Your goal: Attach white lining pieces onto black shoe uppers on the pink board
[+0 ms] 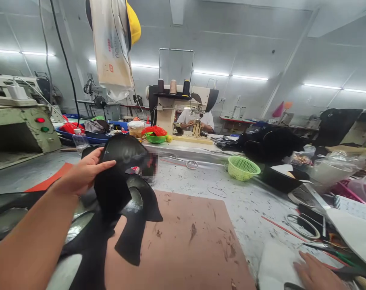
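My left hand (82,173) grips a black, shiny cut piece of leather (122,177) and holds it up above a stack of similar black pieces (89,237) at the left of the bench. My right hand (317,274) lies flat with fingers stretched out on a white sheet (276,266) at the lower right, holding nothing. A brown work mat (186,241) covers the bench between the two hands.
A green basket (242,167) stands on the grey bench (240,201). Scissors, rings and papers clutter the right side (322,225). A sewing machine (177,108) with a seated person behind it (201,121) stands at the back. An old machine (19,125) is at the left.
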`<state>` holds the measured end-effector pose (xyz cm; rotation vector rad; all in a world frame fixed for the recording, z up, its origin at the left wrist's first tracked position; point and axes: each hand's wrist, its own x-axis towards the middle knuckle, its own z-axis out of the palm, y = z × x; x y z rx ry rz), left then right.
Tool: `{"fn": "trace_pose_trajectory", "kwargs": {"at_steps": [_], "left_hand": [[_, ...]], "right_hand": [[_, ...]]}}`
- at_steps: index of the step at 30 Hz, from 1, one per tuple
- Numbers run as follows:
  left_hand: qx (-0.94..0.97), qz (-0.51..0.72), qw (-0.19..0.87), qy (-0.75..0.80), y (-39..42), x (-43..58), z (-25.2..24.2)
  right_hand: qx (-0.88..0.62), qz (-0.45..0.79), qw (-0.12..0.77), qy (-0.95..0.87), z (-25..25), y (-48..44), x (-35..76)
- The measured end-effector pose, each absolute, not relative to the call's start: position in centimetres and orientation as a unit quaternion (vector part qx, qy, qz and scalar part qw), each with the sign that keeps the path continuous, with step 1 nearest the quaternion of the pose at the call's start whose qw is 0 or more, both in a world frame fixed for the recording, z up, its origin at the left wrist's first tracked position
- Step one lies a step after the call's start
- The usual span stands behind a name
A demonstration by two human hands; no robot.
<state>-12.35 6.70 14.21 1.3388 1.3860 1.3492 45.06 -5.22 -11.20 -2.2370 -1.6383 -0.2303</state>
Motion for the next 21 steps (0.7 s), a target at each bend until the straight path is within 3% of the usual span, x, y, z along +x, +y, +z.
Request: {"fn": "trace_pose_trajectory", "kwargs": {"at_steps": [4, 8, 11, 14, 16, 21], "left_hand": [[0.498, 0.510, 0.504, 0.487, 4.2, -5.5, 12.6], [0.552, 0.342, 0.603, 0.463, 2.1, -0.6, 5.7], [0.702, 0.268, 0.402, 0.523, 0.9, 1.0, 1.6], [0.798, 0.242, 0.178, 0.522, 0.4, 3.5, 1.5], [0.847, 0.206, 0.140, 0.469, 0.3, 6.6, 2.7], [0.940, 0.100, 0.173, 0.278, 1.0, 17.7, 3.0]], "right_hand": [[-0.819, -0.069, 0.117, -0.558, -12.1, -5.0, 44.8], [-0.818, -0.139, 0.067, -0.554, -10.3, -6.0, 41.8], [-0.802, -0.170, 0.061, -0.570, -7.9, -6.7, 39.6], [-0.810, -0.127, 0.066, -0.569, -5.5, -6.5, 38.5], [-0.831, -0.047, 0.068, -0.550, -4.3, -6.0, 38.6], [-0.825, 0.148, 0.121, -0.533, -3.3, -5.0, 41.2]]}}
